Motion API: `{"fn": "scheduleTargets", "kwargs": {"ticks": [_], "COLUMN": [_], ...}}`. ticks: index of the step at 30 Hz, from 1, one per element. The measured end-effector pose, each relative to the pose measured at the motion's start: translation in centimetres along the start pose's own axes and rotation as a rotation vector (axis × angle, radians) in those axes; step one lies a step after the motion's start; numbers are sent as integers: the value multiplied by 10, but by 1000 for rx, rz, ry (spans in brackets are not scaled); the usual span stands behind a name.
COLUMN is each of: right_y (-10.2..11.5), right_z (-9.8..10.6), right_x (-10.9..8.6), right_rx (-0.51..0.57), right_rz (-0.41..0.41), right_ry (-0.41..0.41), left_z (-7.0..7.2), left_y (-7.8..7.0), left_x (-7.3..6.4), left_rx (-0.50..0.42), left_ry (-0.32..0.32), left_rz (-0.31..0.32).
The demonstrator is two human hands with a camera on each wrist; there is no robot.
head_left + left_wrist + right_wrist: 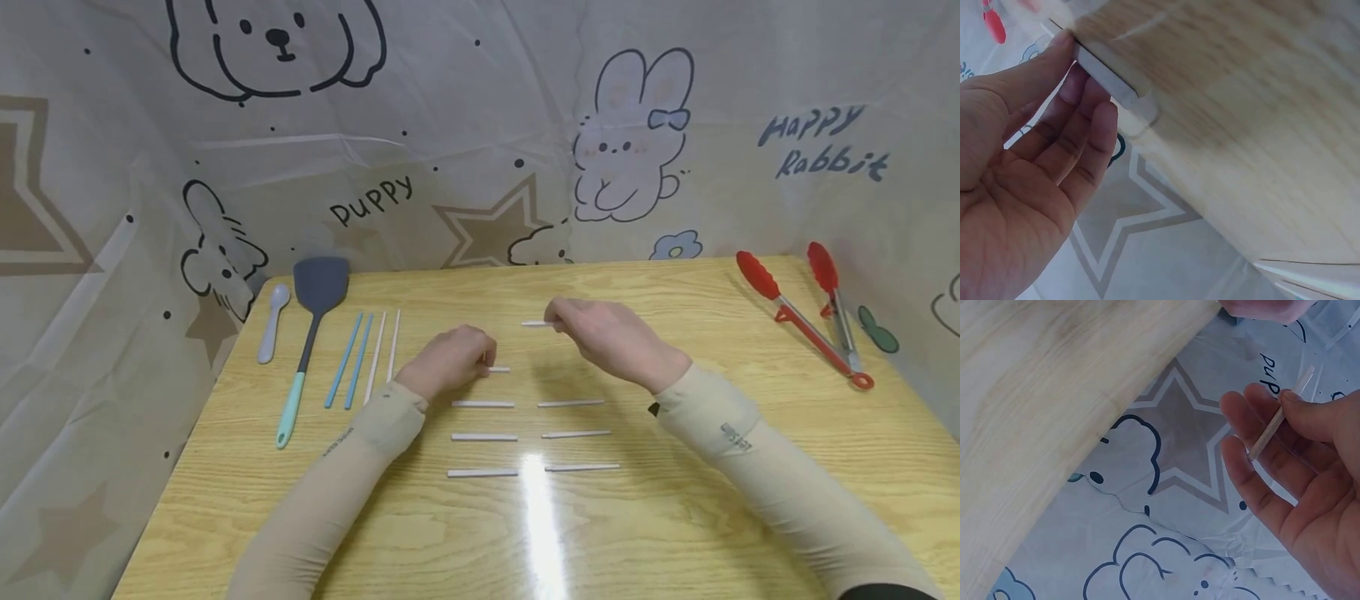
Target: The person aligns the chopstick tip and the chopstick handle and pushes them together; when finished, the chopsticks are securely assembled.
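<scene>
In the head view my left hand pinches a short white stick between thumb and fingertips, at the tabletop. Farther back and to the right, my right hand holds another short white stick, its thumb pressing it against the fingers, raised off the table. Nearer the front lie two columns of similar sticks. The left column includes a thicker stick; the right one includes a slimmer stick. Part of each held stick is hidden by the fingers in the head view.
On the left of the wooden table lie a small pale spoon, a spatula, two blue chopsticks and two white chopsticks. Red tongs lie at the back right. A printed cloth hangs behind.
</scene>
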State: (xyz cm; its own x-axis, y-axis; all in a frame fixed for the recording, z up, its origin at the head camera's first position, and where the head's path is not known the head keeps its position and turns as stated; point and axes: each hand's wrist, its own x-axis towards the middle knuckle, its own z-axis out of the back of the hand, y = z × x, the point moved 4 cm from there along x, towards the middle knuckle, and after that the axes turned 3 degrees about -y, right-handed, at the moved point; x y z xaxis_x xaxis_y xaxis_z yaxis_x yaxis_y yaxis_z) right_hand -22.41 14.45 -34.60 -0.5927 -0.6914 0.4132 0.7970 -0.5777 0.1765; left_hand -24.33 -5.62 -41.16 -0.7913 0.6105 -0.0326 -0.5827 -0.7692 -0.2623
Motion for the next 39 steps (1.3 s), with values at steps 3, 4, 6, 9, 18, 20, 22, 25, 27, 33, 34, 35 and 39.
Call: {"fn": "scheduleTargets", "kwargs": {"ticks": [3, 4, 6, 9, 18, 20, 22, 25, 27, 33, 34, 35, 39], "right_y": [1, 2, 2, 3, 5, 5, 7, 8, 8, 11, 11, 12, 14], "right_z": [2, 2, 3, 5, 5, 5, 4, 0, -2, -4, -4, -5, -4], "right_x": [2, 2, 2, 3, 4, 5, 6, 7, 8, 10, 11, 11, 12], "right_rx": [1, 1, -6, -18, -24, -26, -31, -43, -55, -69, -68, -70, -69], "right_rz": [1, 3, 4, 10, 12, 15, 24, 35, 30, 16, 18, 20, 29], "right_ry": [1, 2, 0, -9, -21, -22, -20, -10, 4, 34, 37, 39, 33], "left_z": [0, 1, 2, 7, 25, 28, 31, 36, 39, 50, 52, 54, 59], "left_y": [1, 2, 4, 7, 12, 13, 13, 11, 8, -2, -4, -6, -12], "left_x": [-2, -3, -5, -9, -15, -15, -15, -14, -15, -19, -20, -21, -23], "left_rx": [-1, -2, -12, -27, -32, -22, -10, 40, 73, 109, 108, 105, 114], "left_ry": [-3, -3, -14, -39, -143, -163, -178, -188, -206, -281, -291, -299, -328], "left_rz": [-1, 2, 10, 25, -31, -41, -44, -32, -22, -12, -16, -20, -39]}}
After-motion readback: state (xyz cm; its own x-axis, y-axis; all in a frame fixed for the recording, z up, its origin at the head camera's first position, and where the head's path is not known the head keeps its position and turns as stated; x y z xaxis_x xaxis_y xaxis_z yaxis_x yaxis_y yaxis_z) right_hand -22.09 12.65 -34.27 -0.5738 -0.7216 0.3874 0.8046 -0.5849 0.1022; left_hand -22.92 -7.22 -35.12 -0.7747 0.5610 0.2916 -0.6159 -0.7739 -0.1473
